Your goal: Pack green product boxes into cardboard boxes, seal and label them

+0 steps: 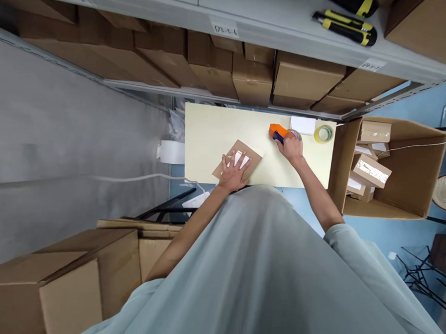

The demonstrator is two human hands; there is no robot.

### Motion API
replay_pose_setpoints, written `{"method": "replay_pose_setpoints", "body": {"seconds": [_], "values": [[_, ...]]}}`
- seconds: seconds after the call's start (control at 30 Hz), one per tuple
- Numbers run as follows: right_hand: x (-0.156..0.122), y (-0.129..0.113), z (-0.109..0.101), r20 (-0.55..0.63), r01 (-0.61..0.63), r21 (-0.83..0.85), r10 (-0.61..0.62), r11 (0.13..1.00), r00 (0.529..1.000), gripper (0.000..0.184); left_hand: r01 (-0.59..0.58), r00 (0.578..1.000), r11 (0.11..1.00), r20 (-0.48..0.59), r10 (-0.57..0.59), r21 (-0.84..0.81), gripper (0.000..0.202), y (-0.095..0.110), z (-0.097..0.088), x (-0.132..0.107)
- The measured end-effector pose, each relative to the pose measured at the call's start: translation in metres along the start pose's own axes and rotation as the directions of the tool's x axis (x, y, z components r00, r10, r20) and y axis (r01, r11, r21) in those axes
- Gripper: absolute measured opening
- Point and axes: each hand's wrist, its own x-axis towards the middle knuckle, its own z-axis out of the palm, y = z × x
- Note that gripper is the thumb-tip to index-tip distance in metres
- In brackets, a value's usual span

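The left hand (234, 172) is spread wide, its palm side down on a brown cardboard package (249, 152); the right hand (291, 146), well apart, is wrapped around an orange tape dispenser (275, 130) pointing toward ten o'clock. The package lies beneath the left hand, between eight and nine o'clock from the right, angled on the tabletop (199, 136), with a white label partly covered by fingers.

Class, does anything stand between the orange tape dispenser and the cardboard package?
Nothing visible does: pale tabletop runs between the orange tape dispenser, held in the right hand, and the cardboard package, on which the left hand rests.
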Motion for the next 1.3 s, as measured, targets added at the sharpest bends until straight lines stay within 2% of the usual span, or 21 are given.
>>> {"method": "replay_pose_setpoints", "body": {"seconds": [0.13, 0.23, 0.33, 0.4, 0.43, 0.47, 0.53, 0.63, 0.73, 0.87, 0.93, 1.0, 1.1, 1.17, 1.23, 1.3], "values": [[-0.027, 0.006, -0.019, 0.015, 0.078, -0.032, -0.078, 0.996, 0.997, 0.076, -0.019, 1.0, 1.0, 0.007, 0.019, -0.003, 0.097, -0.003, -0.01, 0.004], [-0.043, 0.005, -0.031, -0.045, 0.115, -0.018, -0.116, 0.993, 0.992, 0.075, -0.023, 1.0, 1.0, 0.014, 0.023, -0.016, 0.096, 0.0, -0.02, 0.01], [-0.051, 0.005, -0.049, -0.127, 0.134, 0.024, -0.13, 0.991, 0.983, 0.073, 0.029, 0.999, 0.996, 0.042, -0.026, -0.08, 0.102, 0.011, -0.04, 0.019], [-0.053, 0.007, -0.064, -0.178, 0.152, 0.039, -0.142, 0.988, 0.974, 0.073, 0.06, 0.997, 0.988, -0.043, -0.066, -0.145, 0.102, 0.026, -0.065, 0.027], [-0.053, 0.007, -0.072, -0.209, 0.171, 0.043, -0.158, 0.984, 0.965, 0.073, 0.047, 0.987, 0.984, -0.141, -0.071, -0.172, 0.101, 0.034, -0.08, 0.032], [-0.054, 0.008, -0.08, -0.244, 0.198, 0.045, -0.181, 0.979, 0.953, 0.072, 0.024, 0.962, 0.982, -0.265, -0.074, -0.187, 0.098, 0.043, -0.097, 0.037], [-0.053, 0.009, -0.096, -0.327, 0.274, 0.038, -0.247, 0.961, 0.912, 0.068, -0.051, 0.882, 0.978, -0.468, -0.051, -0.203, 0.094, 0.058, -0.135, 0.048], [-0.048, 0.01, -0.123, -0.453, 0.393, -0.009, -0.354, 0.919, 0.818, 0.064, -0.185, 0.758, 0.954, -0.652, -0.015, -0.238, 0.088, 0.073, -0.188, 0.067], [-0.03, 0.01, -0.159, -0.561, 0.446, -0.078, -0.409, 0.892, 0.72, 0.06, -0.232, 0.668, 0.939, -0.743, -0.035, -0.253, 0.092, 0.073, -0.232, 0.094], [0.021, 0.006, -0.222, -0.655, 0.433, -0.185, -0.439, 0.882, 0.615, 0.059, -0.23, 0.602, 0.941, -0.796, -0.062, -0.247, 0.093, 0.06, -0.279, 0.148], [0.055, 0.0, -0.249, -0.66, 0.416, -0.231, -0.455, 0.88, 0.597, 0.059, -0.242, 0.575, 0.938, -0.815, -0.068, -0.248, 0.093, 0.051, -0.3, 0.178], [0.089, -0.006, -0.267, -0.64, 0.404, -0.261, -0.47, 0.877, 0.608, 0.06, -0.255, 0.554, 0.932, -0.829, -0.078, -0.258, 0.092, 0.042, -0.315, 0.203], [0.13, -0.014, -0.279, -0.606, 0.385, -0.267, -0.465, 0.883, 0.645, 0.062, -0.257, 0.546, 0.926, -0.832, -0.098, -0.278, 0.096, 0.034, -0.327, 0.219], [0.143, -0.016, -0.279, -0.618, 0.373, -0.245, -0.441, 0.895, 0.651, 0.065, -0.242, 0.555, 0.925, -0.824, -0.115, -0.292, 0.098, 0.03, -0.325, 0.213], [0.143, -0.015, -0.273, -0.672, 0.367, -0.206, -0.404, 0.907, 0.621, 0.07, -0.211, 0.572, 0.927, -0.808, -0.141, -0.311, 0.1, 0.023, -0.31, 0.192], [0.132, -0.011, -0.252, -0.741, 0.385, -0.146, -0.359, 0.911, 0.567, 0.073, -0.162, 0.589, 0.924, -0.786, -0.191, -0.346, 0.101, 0.014, -0.28, 0.161]]}}
